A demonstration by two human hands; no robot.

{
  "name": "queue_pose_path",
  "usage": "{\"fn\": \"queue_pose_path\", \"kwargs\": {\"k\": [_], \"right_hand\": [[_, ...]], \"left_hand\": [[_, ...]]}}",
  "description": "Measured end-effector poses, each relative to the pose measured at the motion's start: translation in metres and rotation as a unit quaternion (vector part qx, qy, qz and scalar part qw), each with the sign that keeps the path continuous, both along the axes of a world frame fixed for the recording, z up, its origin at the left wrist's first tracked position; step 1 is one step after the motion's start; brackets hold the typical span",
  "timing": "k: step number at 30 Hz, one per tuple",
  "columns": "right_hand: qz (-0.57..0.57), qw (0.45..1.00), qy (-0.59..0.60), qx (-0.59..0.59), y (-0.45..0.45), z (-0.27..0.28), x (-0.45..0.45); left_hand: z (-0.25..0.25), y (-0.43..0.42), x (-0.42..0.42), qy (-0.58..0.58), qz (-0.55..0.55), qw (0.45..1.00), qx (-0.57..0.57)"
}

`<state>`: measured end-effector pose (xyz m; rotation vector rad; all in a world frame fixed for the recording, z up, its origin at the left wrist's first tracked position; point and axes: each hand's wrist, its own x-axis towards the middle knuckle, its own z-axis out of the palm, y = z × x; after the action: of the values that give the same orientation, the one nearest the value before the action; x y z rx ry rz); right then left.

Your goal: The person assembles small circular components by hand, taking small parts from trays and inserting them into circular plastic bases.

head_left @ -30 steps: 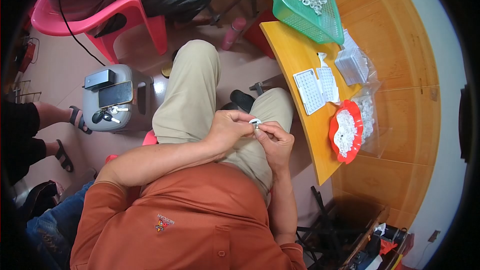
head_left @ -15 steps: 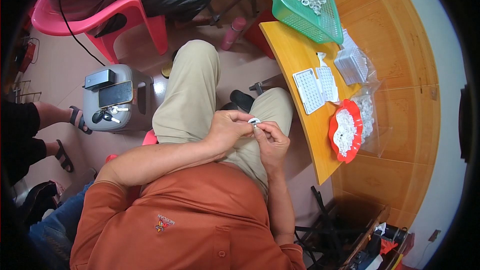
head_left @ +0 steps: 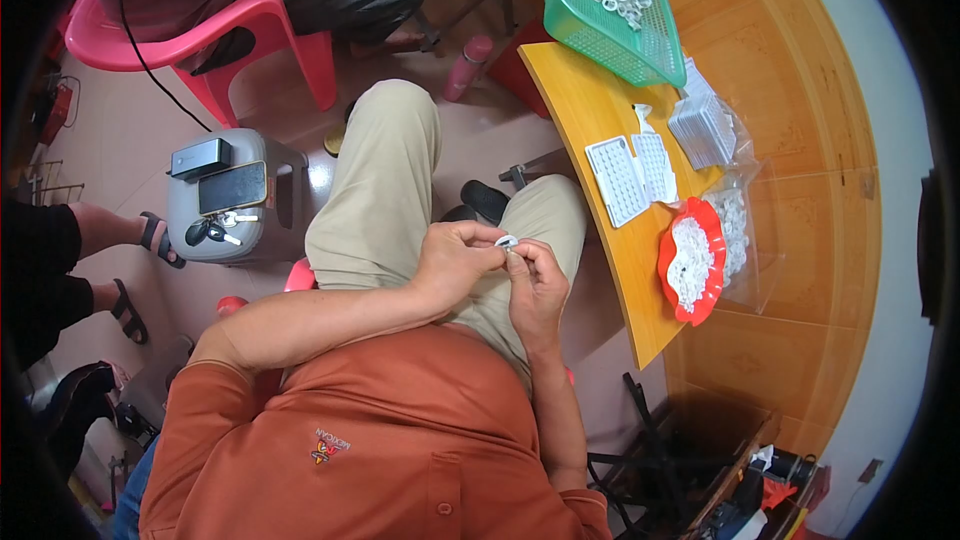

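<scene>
Above my lap, my left hand point(head_left: 455, 262) pinches a small white ring-shaped piece point(head_left: 506, 241) between thumb and fingertips. My right hand point(head_left: 538, 283) meets it from the other side, its thumb and forefinger closed at the lower edge of the same piece. Whether the right fingertips also hold something smaller cannot be made out. To the right, on the yellow table point(head_left: 640, 324), lie a white tray of small pieces point(head_left: 618, 181), a second white sheet point(head_left: 654, 168) and a red scalloped dish point(head_left: 666, 258) of small white parts.
A green basket point(head_left: 567, 28) of white rings is on the table's far end, near stacked white trays point(head_left: 703, 130) in plastic. At left, a grey stool point(head_left: 240, 243) bears a phone point(head_left: 232, 189) and keys point(head_left: 221, 229). Another person sits on a pink chair point(head_left: 200, 44).
My right hand has shifted slightly left and turned more upright, still at the white piece. The white piece has tilted. At lower left, the blue denim has moved mostly out of view.
</scene>
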<state>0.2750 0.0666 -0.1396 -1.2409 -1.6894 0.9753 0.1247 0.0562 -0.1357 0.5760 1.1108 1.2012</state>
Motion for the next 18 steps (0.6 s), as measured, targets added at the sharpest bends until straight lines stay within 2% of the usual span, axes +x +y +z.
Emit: {"fn": "queue_pose_path", "kwargs": {"k": [11, 18], "right_hand": [[-0.027, 0.995, 0.061, -0.069, -0.0024, 0.0034, -0.0050], [-0.029, 0.993, 0.093, -0.073, -0.0013, -0.0010, -0.0034]], "left_hand": [[-0.0009, -0.0006, 0.0025, 0.027, 0.011, 0.999, 0.035], [-0.0012, -0.0015, 0.0031, 0.033, 0.011, 0.998, 0.050]]}}
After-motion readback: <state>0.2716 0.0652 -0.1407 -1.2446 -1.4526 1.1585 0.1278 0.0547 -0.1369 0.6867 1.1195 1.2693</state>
